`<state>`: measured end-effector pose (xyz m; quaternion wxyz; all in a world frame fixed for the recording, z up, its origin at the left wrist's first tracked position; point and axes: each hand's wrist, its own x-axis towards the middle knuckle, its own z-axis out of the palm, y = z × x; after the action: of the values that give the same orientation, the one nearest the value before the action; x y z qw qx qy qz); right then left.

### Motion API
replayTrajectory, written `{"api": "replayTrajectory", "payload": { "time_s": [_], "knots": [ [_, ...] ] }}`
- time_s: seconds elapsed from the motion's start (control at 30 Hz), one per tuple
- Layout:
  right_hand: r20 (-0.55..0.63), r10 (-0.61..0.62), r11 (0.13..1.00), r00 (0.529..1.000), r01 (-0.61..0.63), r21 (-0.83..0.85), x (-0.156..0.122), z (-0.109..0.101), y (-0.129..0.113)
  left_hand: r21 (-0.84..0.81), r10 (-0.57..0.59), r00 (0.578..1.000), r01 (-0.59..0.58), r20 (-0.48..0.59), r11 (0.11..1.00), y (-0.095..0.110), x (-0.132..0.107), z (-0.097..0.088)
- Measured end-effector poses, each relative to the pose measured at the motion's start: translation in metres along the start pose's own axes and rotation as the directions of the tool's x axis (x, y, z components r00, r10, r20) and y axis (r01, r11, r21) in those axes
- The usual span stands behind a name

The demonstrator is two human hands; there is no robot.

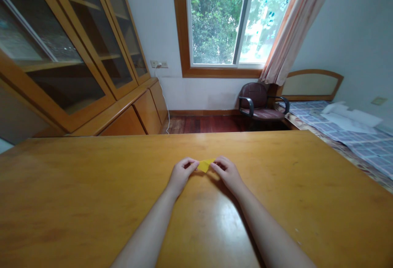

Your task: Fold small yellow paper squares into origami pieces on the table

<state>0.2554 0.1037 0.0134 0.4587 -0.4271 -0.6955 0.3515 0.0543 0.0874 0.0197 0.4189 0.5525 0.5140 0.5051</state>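
A small piece of folded yellow paper (pixel 205 165) is held between my two hands, just above the wooden table (pixel 92 194). My left hand (pixel 181 174) pinches its left end between thumb and fingers. At the right end, my right hand (pixel 226 172) grips the paper in the same way. A point of the paper hangs down in the middle, and its two ends are partly hidden by my fingertips.
Beyond the table's far edge stand a maroon armchair (pixel 259 100) and, to the right, a bed with a checked cover (pixel 356 135). A glass-fronted cabinet (pixel 101 59) rises at the left. A white cord (pixel 164 96) hangs from the wall socket.
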Motion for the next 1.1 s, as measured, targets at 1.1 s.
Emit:
{"api": "replayTrajectory", "payload": {
  "time_s": [1.1],
  "knots": [
    [-0.003, 0.139, 0.972, 0.99, -0.136, 0.191, 0.0, -0.003, 0.004, 0.39, 0.382, 0.893, -0.449, 0.239, 0.804, -0.004, -0.005, 0.005]
  ]
}}
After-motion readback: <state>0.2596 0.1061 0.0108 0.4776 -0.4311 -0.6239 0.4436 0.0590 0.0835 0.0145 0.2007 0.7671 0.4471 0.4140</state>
